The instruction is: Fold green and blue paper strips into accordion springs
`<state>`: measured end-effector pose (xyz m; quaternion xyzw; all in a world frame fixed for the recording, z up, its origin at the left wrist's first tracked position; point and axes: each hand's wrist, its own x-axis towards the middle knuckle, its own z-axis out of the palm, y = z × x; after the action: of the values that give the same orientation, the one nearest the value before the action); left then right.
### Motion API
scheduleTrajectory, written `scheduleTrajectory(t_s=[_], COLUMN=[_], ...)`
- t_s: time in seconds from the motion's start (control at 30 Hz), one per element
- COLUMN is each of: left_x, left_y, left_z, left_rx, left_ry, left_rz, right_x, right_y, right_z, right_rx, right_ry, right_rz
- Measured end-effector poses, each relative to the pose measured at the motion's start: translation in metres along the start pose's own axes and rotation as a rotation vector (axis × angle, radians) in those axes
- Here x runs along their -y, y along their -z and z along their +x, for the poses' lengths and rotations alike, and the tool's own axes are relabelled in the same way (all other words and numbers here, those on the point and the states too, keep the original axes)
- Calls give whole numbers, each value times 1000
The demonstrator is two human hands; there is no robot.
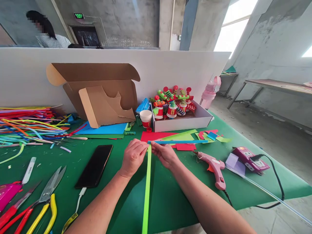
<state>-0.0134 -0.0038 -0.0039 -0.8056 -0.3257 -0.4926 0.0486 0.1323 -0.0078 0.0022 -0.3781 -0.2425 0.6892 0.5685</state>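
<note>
My left hand (134,155) and my right hand (164,154) meet at the middle of the table, fingertips almost touching. Between them a light green paper strip (147,195) and a blue paper strip (180,142) join at a corner. The green one runs down toward me, while the blue one stretches off to the right. My left fingers pinch the corner where the strips meet. My right thumb and fingers are closed on the blue strip near that same end. Red paper (156,136) and light green paper pieces (186,135) lie just beyond my hands.
Right: a pink glue gun (215,167) and purple power box (251,158) with a cord. Left: a black phone (95,166), scissors (52,185) and a pile of colourful pipe cleaners (29,125). Behind: paper cups (146,118), a white box (187,123) of paper figures, an opened cardboard box (102,74).
</note>
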Motion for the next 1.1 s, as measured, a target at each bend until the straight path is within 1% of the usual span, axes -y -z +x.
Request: scheduleTrajectory(t_s=[0.07, 0.13, 0.2, 0.27, 0.33, 0.37, 0.47, 0.57, 0.67, 0.77, 0.83, 0.9, 1.1], left_x=[1, 3, 5, 8, 8, 8, 5, 3, 2, 3, 4, 4, 5], left_y=[1, 3, 5, 7, 8, 8, 7, 7, 7, 6, 6, 6, 6], left_z=[1, 2, 4, 5, 6, 6, 7, 9, 11, 12, 12, 11, 11], left_rx=[24, 41, 38, 65, 130, 161, 202, 203, 188, 176, 172, 173, 196], left_ry=[36, 102, 224, 386, 527, 573, 634, 669, 717, 766, 800, 832, 928], left_rz=[-36, -79, -130, -206, -298, -339, -413, -423, -428, -454, -479, -510, -639], right_x=[1, 2, 2, 1, -1, -2, -3, -4, -4, -4, -3, -2, 0], right_y=[1, 2, 2, 1, 1, 1, 2, 2, 3, 2, 2, 2, 3], right_z=[0, 0, 0, 0, 1, 1, 2, 4, 5, 3, 0, -1, -1], right_rx=[-1, -10, -12, -8, -1, 2, 9, 13, 35, 50, 80, 115, 116], right_ry=[67, 186, 298, 370, 405, 414, 424, 415, 353, 220, 113, 43, 23], right_rz=[-58, -167, -305, -411, -463, -476, -490, -479, -423, -370, -344, -317, -322])
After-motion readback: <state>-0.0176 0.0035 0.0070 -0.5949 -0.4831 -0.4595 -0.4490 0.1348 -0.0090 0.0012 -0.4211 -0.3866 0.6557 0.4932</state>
